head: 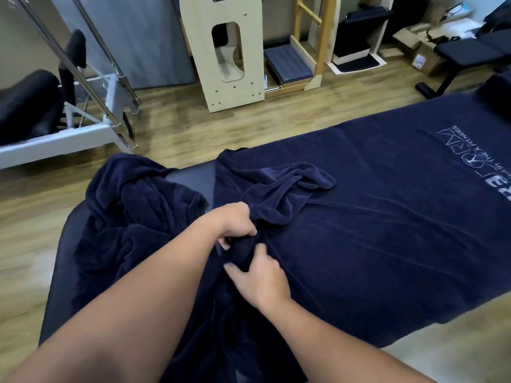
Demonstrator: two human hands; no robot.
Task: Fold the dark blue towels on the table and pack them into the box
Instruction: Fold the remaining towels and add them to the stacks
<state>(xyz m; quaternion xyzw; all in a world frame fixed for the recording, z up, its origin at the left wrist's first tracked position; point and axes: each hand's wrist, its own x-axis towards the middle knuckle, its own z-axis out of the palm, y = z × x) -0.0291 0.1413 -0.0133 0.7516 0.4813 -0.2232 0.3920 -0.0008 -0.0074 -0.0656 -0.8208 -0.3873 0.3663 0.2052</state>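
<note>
A: What is seen on the surface?

B: A padded table (190, 172) with a dark cover runs from the lower left to the right edge of the frame. Most of it is covered by a dark blue towel (387, 230) spread flat, with pale printed lettering (470, 150) near the right edge. A corner of that towel is bunched and folded over at centre frame.

A: And a second towel?

B: A crumpled dark blue towel (138, 217) is heaped at centre left, draped over the table's left edge. A strip of bare cover is visible between the 2 towels.

A: How are the hands placed?

B: Both are at centre frame. The left hand (235, 222) is closed on a gathered fold of the spread towel, fingers curled round the cloth. The right hand (262, 277) is just below it, its fingers and thumb pinched on the same bunch.

A: What is shown of the room?

B: A wood-plank floor (193, 125) is seen around the table. A metal-framed machine (91, 106) with black pads stands at upper left. A pale wooden unit (224, 51) with a cut-out is at top centre, with a wooden ladder frame (312, 37) beside it. A black bench (470, 53) and opened cardboard boxes (420, 48) are at upper right.
</note>
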